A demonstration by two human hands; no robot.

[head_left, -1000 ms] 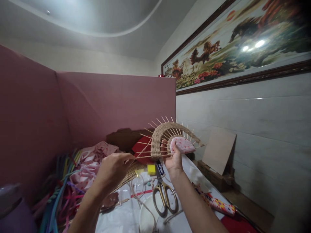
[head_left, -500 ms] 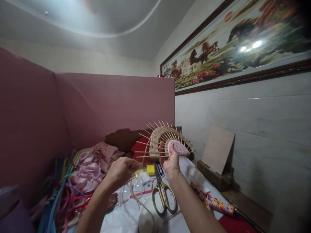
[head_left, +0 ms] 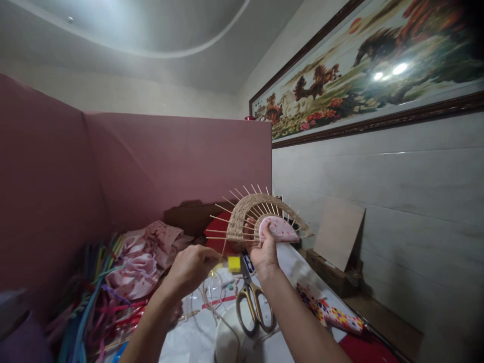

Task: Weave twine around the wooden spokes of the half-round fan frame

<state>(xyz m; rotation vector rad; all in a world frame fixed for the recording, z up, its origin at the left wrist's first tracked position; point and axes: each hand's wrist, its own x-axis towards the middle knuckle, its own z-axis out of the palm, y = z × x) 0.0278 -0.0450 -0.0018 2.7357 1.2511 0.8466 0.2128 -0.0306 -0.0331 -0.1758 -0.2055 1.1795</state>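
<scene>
My right hand (head_left: 264, 252) grips a half-round woven fan (head_left: 242, 214) by its base, thumb on the pink spotted cloth patch (head_left: 283, 229) and fingers behind. Thin wooden sticks radiate from the patch, crossed by a wide band of tan cord, their tips bare. Left of it, my left hand (head_left: 192, 268) is closed in a pinch on a cord (head_left: 224, 247) that runs up to the fan's lower left corner. Below the hands lie scissors (head_left: 249, 295) with gold handles, beside a yellow block (head_left: 234, 264).
Crumpled pink cloth (head_left: 139, 257) and coloured strips (head_left: 85, 302) are heaped at the left. Loose cord (head_left: 212, 297) trails over the white table (head_left: 185, 335). A floral-patterned item (head_left: 336, 315) lies at the right, near a board (head_left: 340, 232) leaning on the wall.
The fan has turned slightly and shifted a little to the left at its left end. The cord that crossed the left sticks now hangs from the lower corner. My left hand stays nearly in place.
</scene>
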